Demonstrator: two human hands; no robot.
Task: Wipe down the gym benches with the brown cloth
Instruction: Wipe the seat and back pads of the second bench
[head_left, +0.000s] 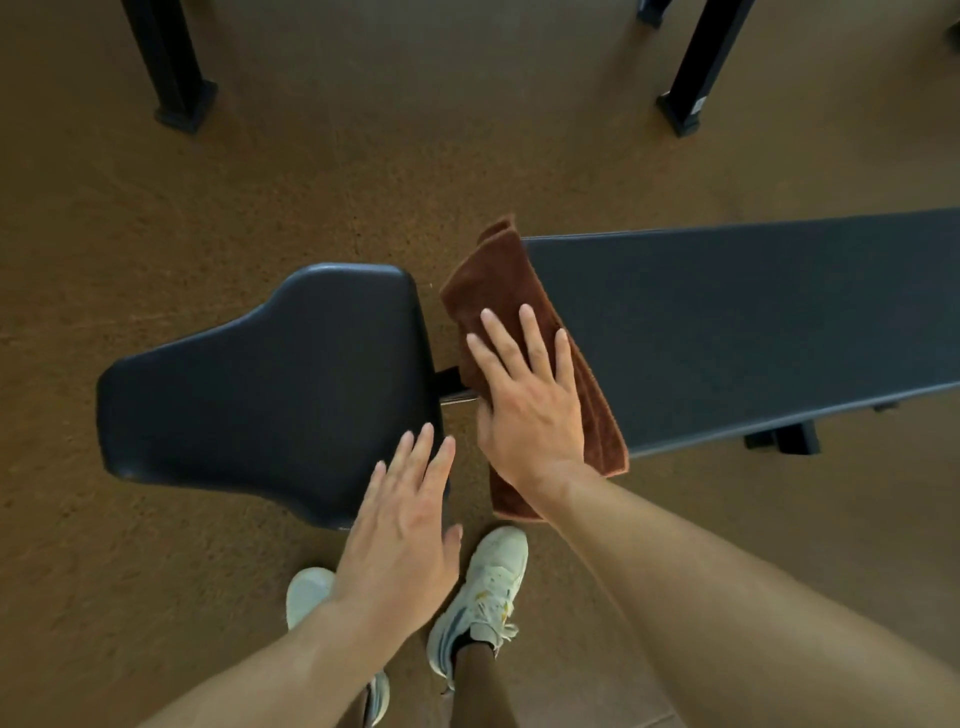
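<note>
A black gym bench lies across the view in two pads: a shaped seat pad (270, 384) on the left and a long back pad (737, 322) on the right, with a narrow gap between them. A folded brown cloth (493, 280) drapes over the left end of the long pad. My right hand (530, 410) presses flat on the cloth, fingers straight and spread. My left hand (405, 525) hovers open over the near right corner of the seat pad, fingers straight, holding nothing.
Brown carpeted floor (156, 218) surrounds the bench. Two black metal frame legs stand at the back left (176, 78) and back right (696, 88). My white shoes (483, 592) stand just below the gap. The bench foot (784, 439) shows under the long pad.
</note>
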